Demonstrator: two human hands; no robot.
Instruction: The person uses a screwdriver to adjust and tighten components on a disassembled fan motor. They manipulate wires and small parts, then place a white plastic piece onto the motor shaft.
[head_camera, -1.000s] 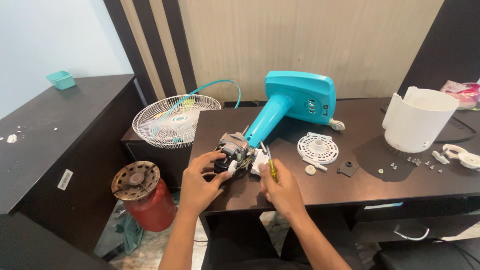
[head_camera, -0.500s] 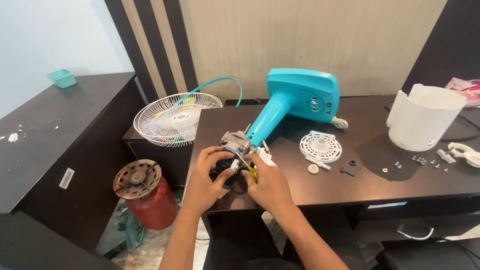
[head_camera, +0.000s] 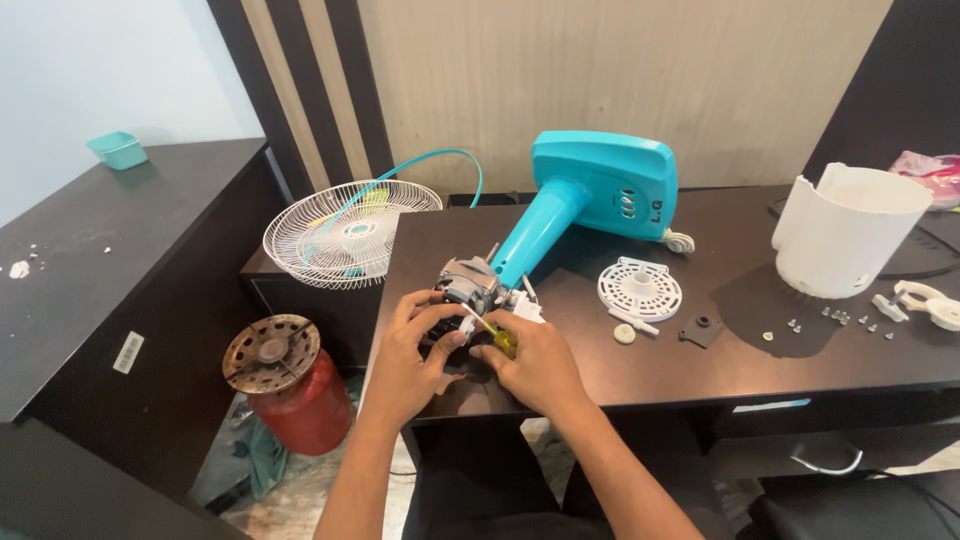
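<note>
Both hands are on the fan motor (head_camera: 468, 287) at the near-left edge of the dark desk (head_camera: 700, 370). Left hand (head_camera: 408, 352) is curled around the motor's side, fingers closed on it. Right hand (head_camera: 530, 358) is wrapped shut on a yellow-handled screwdriver (head_camera: 497, 338) pushed against the motor. The teal fan stand (head_camera: 590, 195) lies just behind. White round cover (head_camera: 640, 288) and loose screws (head_camera: 835, 318) sit to the right, white housing (head_camera: 850, 232) further over. Off the left edge: wire fan guard (head_camera: 345, 232) and a red gas cylinder (head_camera: 285, 385) on the floor.
</note>
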